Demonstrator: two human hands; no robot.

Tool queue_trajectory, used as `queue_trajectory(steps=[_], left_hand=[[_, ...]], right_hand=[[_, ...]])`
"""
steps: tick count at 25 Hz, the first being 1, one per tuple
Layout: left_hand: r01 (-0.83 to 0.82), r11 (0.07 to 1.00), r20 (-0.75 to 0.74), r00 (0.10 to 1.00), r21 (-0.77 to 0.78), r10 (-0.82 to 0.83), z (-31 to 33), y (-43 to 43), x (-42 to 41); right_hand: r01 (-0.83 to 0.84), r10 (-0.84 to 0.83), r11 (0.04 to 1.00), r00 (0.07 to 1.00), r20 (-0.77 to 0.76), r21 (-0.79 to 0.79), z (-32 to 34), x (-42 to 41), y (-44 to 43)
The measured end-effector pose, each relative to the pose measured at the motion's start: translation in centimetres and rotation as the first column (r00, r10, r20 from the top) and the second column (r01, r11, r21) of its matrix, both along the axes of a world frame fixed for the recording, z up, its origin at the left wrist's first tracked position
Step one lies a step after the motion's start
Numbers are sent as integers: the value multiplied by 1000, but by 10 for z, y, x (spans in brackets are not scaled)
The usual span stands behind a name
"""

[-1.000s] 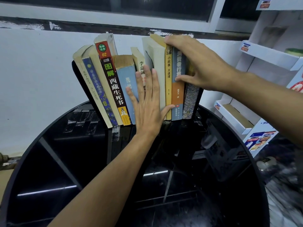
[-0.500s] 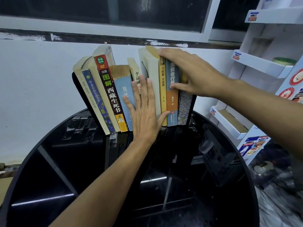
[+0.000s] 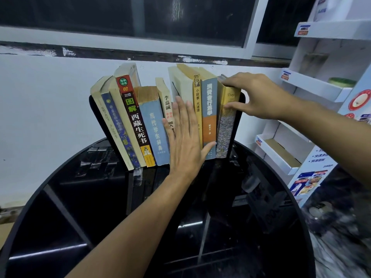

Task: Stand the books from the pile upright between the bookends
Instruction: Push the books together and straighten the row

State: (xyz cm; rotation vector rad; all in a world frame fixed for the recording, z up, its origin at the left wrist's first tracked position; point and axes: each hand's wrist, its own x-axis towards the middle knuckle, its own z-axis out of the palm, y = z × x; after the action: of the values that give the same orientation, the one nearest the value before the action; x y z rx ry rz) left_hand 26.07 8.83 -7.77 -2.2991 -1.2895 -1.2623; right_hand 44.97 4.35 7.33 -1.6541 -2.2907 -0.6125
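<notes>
**A:** What are the hands doing?

**B:** The left hand lies flat with its fingers straight, pressed against the spines mid-row. The right hand grips the gold-spined book, with its fingers curled over the top and its thumb on the spine.

**A:** Where is that book?

**B:** Under the right hand at the end of the row, upright against the right bookend. Toward the left hand stand a blue-and-orange book and a yellow book.

**A:** And beyond the left hand?

**B:** A pale blue book, a black-and-red book, then cream and dark blue ones. All of them lean outward onto the left bookend. The whole row between the 2 bookends stands on a glossy black worktop.
</notes>
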Motion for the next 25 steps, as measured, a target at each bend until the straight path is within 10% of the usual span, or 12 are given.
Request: queue_trajectory(steps=[25], left_hand=[[-20,998,52,998,-55,23,-2,-4,23]], right_hand=[[0,10,1000,930,-366,27,10,-16,3]])
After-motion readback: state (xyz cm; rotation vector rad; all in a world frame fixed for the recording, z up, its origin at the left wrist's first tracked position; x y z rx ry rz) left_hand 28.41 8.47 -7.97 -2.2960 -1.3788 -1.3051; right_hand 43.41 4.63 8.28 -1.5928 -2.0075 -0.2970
